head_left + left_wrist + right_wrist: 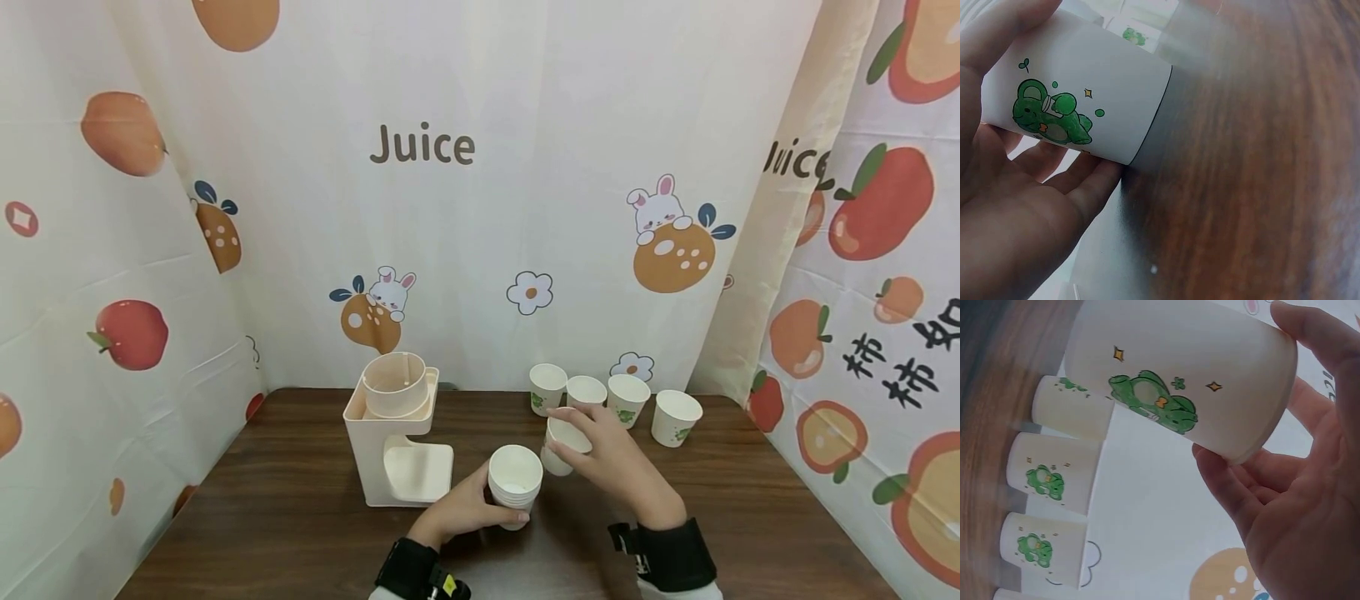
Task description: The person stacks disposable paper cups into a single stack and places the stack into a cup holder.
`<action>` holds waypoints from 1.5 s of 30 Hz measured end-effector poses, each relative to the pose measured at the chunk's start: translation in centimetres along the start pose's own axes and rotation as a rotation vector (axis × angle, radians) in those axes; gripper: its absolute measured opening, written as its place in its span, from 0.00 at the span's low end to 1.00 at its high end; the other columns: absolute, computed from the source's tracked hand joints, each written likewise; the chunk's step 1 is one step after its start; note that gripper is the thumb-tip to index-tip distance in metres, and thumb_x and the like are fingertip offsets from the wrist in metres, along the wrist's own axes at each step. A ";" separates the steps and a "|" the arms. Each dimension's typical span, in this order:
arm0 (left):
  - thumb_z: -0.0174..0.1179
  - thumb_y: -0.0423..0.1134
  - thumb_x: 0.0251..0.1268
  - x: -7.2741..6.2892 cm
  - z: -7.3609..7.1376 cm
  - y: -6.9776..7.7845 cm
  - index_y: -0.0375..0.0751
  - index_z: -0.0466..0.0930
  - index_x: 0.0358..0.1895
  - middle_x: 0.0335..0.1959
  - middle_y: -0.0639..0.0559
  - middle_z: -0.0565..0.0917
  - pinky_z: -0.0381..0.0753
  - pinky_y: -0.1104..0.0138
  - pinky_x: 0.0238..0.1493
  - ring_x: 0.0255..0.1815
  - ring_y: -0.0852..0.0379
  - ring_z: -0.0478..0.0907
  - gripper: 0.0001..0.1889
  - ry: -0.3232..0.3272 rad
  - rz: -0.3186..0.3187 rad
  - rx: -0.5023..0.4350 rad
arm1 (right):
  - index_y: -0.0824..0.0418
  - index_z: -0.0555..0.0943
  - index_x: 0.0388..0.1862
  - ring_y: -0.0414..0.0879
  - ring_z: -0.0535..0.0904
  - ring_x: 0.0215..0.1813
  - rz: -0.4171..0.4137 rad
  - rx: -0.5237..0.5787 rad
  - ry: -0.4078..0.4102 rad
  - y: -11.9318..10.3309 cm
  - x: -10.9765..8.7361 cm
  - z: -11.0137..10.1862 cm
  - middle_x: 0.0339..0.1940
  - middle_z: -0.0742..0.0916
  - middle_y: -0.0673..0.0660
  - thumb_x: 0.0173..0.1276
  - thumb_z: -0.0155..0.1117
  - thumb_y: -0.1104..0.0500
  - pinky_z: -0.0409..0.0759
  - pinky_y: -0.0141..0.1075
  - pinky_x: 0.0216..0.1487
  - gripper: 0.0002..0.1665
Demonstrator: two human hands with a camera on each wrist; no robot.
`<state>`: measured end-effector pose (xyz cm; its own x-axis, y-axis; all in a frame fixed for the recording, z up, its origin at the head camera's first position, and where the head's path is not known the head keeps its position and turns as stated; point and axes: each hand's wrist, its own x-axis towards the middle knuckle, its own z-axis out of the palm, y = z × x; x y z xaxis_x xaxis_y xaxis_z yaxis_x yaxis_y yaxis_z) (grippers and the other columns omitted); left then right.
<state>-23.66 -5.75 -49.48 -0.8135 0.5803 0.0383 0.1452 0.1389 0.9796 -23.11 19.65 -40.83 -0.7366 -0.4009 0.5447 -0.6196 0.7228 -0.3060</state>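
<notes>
My left hand (463,508) grips a short stack of white paper cups (514,477), nested mouth up, by its side. A green cartoon animal is printed on the outer cup (1104,94) in the left wrist view. Just to the right of the stack, my right hand (618,462) holds a single paper cup (556,460) near its rim. In the right wrist view the thumb and fingers (1213,472) pinch this cup (1154,356) at the rim end, and it bears a similar green print.
Several more paper cups (677,418) stand in a row at the back right, behind my right hand. To the left is a cream-coloured stand (367,454) with a round open cylinder (395,387) on top. Everything rests on a dark wooden table (277,517), with printed curtains (465,225) behind.
</notes>
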 end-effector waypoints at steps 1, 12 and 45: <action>0.75 0.41 0.57 0.0 0.0 0.0 0.51 0.61 0.73 0.60 0.56 0.76 0.64 0.46 0.65 0.61 0.54 0.72 0.42 -0.001 -0.001 0.000 | 0.54 0.83 0.59 0.65 0.75 0.59 -0.019 -0.001 0.015 0.0 0.0 -0.1 0.56 0.82 0.68 0.63 0.75 0.54 0.77 0.59 0.52 0.25; 0.75 0.42 0.57 0.0 0.0 -0.2 0.51 0.61 0.73 0.60 0.56 0.76 0.65 0.47 0.64 0.61 0.54 0.73 0.42 -0.008 0.003 0.001 | 0.50 0.82 0.59 0.65 0.74 0.61 -0.146 -0.014 0.118 -1.0 0.0 -1.4 0.58 0.82 0.64 0.60 0.77 0.57 0.79 0.58 0.47 0.27; 0.74 0.44 0.59 -0.1 -0.4 -0.2 0.52 0.58 0.75 0.59 0.54 0.75 0.68 0.50 0.61 0.59 0.53 0.73 0.43 -0.030 -0.009 0.003 | 0.42 0.79 0.64 0.57 0.70 0.69 -0.252 0.054 0.049 -6.2 0.5 -0.7 0.66 0.77 0.57 0.70 0.69 0.47 0.75 0.58 0.57 0.24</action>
<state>-23.82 -6.17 -49.64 -0.7975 0.6029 0.0238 0.1399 0.1463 0.9793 -19.41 15.35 -38.13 -0.5440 -0.5356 0.6460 -0.7964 0.5720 -0.1965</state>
